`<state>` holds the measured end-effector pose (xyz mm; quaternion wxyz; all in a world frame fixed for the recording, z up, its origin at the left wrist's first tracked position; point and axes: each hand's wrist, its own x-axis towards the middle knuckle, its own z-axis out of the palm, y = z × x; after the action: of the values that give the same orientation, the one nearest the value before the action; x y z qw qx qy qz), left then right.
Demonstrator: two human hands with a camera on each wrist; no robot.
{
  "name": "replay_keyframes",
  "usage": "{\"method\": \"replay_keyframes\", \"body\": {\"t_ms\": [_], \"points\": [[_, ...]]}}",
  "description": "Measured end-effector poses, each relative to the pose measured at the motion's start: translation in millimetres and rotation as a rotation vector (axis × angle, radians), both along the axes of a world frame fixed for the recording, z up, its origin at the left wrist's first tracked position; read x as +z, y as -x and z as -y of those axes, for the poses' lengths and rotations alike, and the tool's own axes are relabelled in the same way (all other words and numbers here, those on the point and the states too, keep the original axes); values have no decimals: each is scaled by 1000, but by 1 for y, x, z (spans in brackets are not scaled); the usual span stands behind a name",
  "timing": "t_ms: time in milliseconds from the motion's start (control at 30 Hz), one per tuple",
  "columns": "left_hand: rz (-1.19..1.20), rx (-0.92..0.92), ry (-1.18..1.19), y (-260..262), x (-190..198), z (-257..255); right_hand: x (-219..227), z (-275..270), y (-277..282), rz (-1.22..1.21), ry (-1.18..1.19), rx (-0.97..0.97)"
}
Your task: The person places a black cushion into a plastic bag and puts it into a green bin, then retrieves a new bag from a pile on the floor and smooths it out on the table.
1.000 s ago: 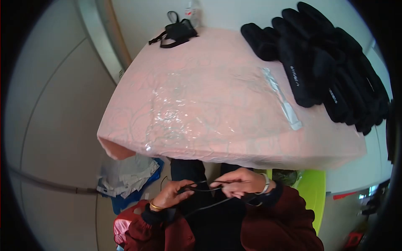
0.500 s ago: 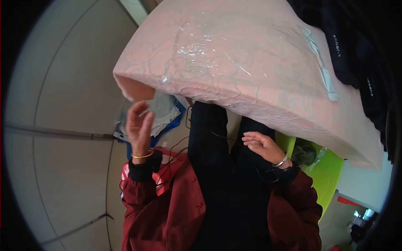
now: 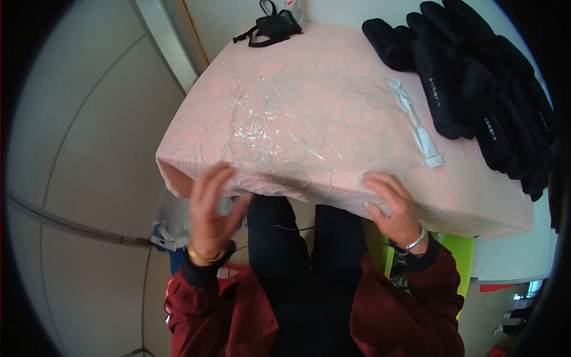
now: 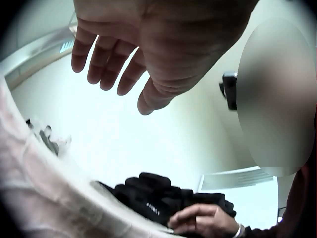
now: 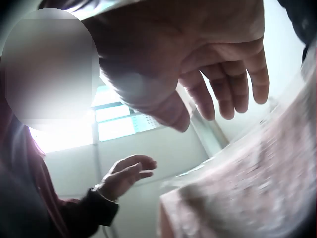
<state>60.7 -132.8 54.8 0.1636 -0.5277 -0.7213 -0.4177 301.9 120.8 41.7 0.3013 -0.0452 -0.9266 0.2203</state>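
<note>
In the head view the left hand (image 3: pixel 213 213) is at the front edge of the pink-covered table (image 3: pixel 333 119), its fingers spread and slightly blurred. The right hand (image 3: pixel 395 209) is further right along that edge, fingers apart and loosely bent. Nothing is held in either palm. In the left wrist view the left hand (image 4: pixel 163 44) shows an empty palm with relaxed fingers; the right wrist view shows the right hand (image 5: pixel 198 54) likewise. Whether the fingertips touch the cover cannot be told. A thin dark cord (image 3: pixel 292 228) crosses between the legs.
Black padded items (image 3: pixel 452 77) are piled at the back right, beside a clear and white plastic strip (image 3: pixel 419 128). A black strapped pouch (image 3: pixel 277 25) sits at the back left. Below the table stand a lime-green container (image 3: pixel 465 262) and plastic bags (image 3: pixel 172 221).
The hands let go of the dark cord between the first and second frames, moved apart, and have since moved to the table's front edge. The head view has tilted back up over the table.
</note>
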Motion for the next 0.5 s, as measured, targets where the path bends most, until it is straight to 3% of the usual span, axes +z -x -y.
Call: {"method": "replay_keyframes", "body": {"t_ms": [33, 133, 167, 300, 400, 500], "points": [[7, -43, 21, -5, -14, -19, 2, -11, -5, -4, -14, -13], [-156, -146, 87, -20, -29, -67, 0, -38, -19, 67, -457, -348], [-155, -164, 75, -17, -35, -74, -2, -38, -24, 71, -467, -367], [-316, -56, 162, 13, -49, -87, -3, -32, -41, 177, -390, -428], [-354, -2, 175, 33, -41, -71, 1, -26, -54, 293, 24, -254], [-369, 42, 225, 44, -35, -60, 5, -41, -57, 200, 16, -339]]}}
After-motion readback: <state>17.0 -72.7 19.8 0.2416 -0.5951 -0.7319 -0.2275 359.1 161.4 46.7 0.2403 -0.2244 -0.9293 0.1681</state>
